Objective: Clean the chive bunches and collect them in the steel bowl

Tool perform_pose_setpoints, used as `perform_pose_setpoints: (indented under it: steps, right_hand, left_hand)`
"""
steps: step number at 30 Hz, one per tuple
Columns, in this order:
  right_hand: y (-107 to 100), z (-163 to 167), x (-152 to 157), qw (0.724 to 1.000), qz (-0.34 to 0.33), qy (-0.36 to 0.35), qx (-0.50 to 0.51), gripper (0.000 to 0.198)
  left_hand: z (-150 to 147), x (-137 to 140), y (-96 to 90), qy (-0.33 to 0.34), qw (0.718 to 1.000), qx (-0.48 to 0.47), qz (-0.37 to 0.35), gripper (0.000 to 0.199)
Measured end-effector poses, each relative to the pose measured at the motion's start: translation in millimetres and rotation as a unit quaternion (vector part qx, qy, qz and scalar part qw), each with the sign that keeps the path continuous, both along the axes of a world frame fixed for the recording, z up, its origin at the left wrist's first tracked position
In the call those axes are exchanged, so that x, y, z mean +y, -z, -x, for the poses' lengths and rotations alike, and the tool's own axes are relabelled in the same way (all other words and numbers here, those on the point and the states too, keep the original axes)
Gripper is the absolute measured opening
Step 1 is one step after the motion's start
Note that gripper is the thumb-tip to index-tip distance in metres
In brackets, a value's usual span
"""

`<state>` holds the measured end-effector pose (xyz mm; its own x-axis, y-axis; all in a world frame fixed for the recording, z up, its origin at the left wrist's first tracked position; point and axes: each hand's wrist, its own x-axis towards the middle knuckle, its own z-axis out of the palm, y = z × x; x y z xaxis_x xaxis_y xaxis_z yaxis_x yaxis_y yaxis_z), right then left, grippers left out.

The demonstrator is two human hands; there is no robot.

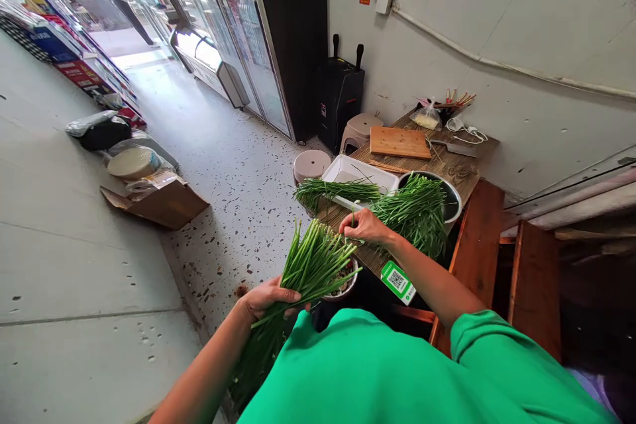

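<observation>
My left hand [271,297] is closed around a thick bunch of garlic chives [318,258], cut ends up and leaves hanging down by my left forearm. Just right of the cut ends, my right hand [366,225] pinches a thin green stalk, mostly hidden by the fingers. Below the bunch is a round bin [354,283] with scraps in it, partly covered by the chives. More chives [410,205] hang over a metal bowl [453,202] on the wooden table [464,175]. Another pile of chives [342,190] lies across the white tray [365,175].
Behind the tray are a cutting board [400,143] and a cleaver [462,149]. Two stools [312,164] stand beside the table, near a black speaker [340,103]. A wooden bench [477,238] is at right, a cardboard box [166,204] at left. A green QR card [398,282] hangs at the table's near side.
</observation>
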<state>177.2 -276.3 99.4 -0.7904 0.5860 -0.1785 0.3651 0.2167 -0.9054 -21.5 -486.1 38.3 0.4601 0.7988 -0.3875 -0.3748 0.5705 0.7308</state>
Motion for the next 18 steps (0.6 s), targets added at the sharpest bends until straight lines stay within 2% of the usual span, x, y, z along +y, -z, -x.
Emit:
perform_pose_setpoints:
  steps: [2, 4, 6, 8, 10, 13, 15, 18]
  right_hand:
    - [-1, -3, 3, 0.998, 0.06, -0.008, 0.013, 0.021]
    - [-2, -3, 3, 0.995, 0.091, -0.046, 0.017, 0.024]
    - [0, 0, -1, 0.994, 0.076, -0.082, 0.006, 0.024]
    - [3, 5, -4, 0.995, 0.049, -0.084, 0.0, 0.022]
    - [7, 9, -5, 0.996, 0.076, -0.039, 0.015, 0.023]
    - [10, 8, 3, 0.97, 0.227, 0.062, 0.061, 0.029]
    - [11, 3, 11, 0.948, 0.293, 0.093, 0.078, 0.034]
    - [9, -3, 15, 0.959, 0.264, 0.077, 0.067, 0.035]
  left_hand:
    - [0, 0, -0.2, -0.007, 1.0, -0.001, 0.006, 0.027]
    - [0, 0, 0.5, -0.014, 1.0, -0.001, 0.011, 0.027]
    - [-1, 1, 0.7, -0.013, 1.0, 0.001, 0.013, 0.027]
    - [-2, 3, -0.3, -0.007, 1.0, 0.008, 0.012, 0.026]
    - [-2, 3, -2.1, -0.007, 1.0, 0.02, 0.009, 0.025]
    - [0, 0, -4.4, -0.013, 0.999, 0.031, -0.001, 0.027]
    - [4, -4, -4.7, -0.013, 0.999, 0.032, -0.003, 0.029]
    - [10, -9, -4.4, -0.012, 0.999, 0.048, -0.004, 0.03]
